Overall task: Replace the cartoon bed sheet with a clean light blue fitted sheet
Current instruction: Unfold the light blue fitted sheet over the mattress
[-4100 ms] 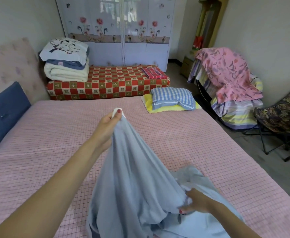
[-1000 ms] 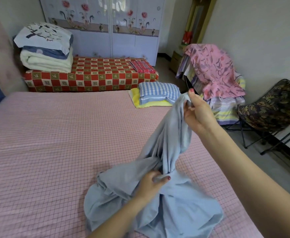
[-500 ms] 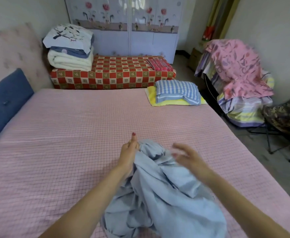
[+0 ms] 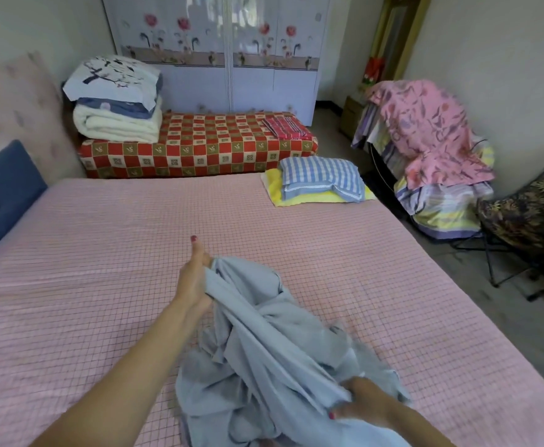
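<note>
Light blue fitted sheet (image 4: 264, 343), just one, sits bunched on the pink checked mattress (image 4: 103, 253) around 6 o'clock. Left hand (image 4: 194, 279) grips its top fold, thumb up. Right hand (image 4: 364, 404) clutches the lower bunch, fingers mostly buried in fabric.

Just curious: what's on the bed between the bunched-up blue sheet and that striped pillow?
Nothing in the head view: only bare pink checked bed cover lies between the blue sheet and the striped pillow.
</note>
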